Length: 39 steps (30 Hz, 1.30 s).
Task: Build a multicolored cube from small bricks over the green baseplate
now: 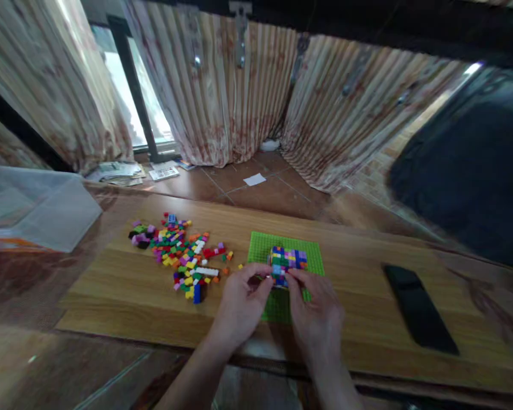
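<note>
A block built of small multicoloured toy bricks (288, 259) sits on a green studded baseplate (259, 245). My left hand (241, 299) is at the block's near left side, thumb and forefinger bent into a pinch. Whatever lies between those fingertips is too small to name. From the right, my right hand (318, 307) reaches over the plate, its thumb and forefinger closed against the front part of the block. My fingers hide some of the block's lower edge and part of the plate.
Left of the plate lies a spread of loose toy bricks (182, 250) on the wooden tabletop (350, 262). A black phone (419, 307) rests at the right. A translucent plastic bin (38, 205) stands at far left. Beyond the table hang striped curtains (222, 91); papers (117, 172) lie near them.
</note>
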Tool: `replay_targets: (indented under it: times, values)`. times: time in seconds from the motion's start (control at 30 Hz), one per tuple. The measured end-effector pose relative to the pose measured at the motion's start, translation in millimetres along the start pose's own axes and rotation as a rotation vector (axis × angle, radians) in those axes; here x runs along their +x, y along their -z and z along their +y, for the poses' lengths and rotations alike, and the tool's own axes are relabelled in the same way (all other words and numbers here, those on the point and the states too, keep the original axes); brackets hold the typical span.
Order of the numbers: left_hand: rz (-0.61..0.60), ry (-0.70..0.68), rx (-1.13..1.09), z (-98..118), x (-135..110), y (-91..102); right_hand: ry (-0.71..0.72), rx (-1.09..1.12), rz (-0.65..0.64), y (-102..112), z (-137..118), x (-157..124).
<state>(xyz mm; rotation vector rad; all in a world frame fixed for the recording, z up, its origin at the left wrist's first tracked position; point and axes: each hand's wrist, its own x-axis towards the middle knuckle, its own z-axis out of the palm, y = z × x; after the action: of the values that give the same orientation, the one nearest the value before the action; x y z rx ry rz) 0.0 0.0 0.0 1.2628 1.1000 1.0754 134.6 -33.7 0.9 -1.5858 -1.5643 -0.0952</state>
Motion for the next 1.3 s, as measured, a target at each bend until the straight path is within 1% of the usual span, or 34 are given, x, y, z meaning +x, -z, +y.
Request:
replay_targets:
  times: [0.27,0.47,0.63,0.83,0.9,1.13,1.3]
  values:
    - [-0.003,0.050,-0.022,8,-1,-1.3,-0.114,0.040,0.034,7,1,0]
    - [0.010,0.066,-0.014,12,0,-1.5,-0.119,0.078,0.011,6,0,3]
    - [0.008,0.068,-0.025,11,-2,-1.8,-0.127,0.106,0.030,3,0,5]
    - [0.000,0.061,-0.010,9,-2,-1.4,-0.153,0.090,0.003,2,1,5]
    - [0.004,0.059,-0.005,9,-2,-1.5,-0.132,0.081,0.000,2,1,4]
    - [0.015,0.054,0.012,10,0,-2.5,0.019,-0.035,0.012,1,2,2]
    - [0.015,0.055,0.029,10,-1,-2.4,0.061,-0.073,0.011,2,3,2]
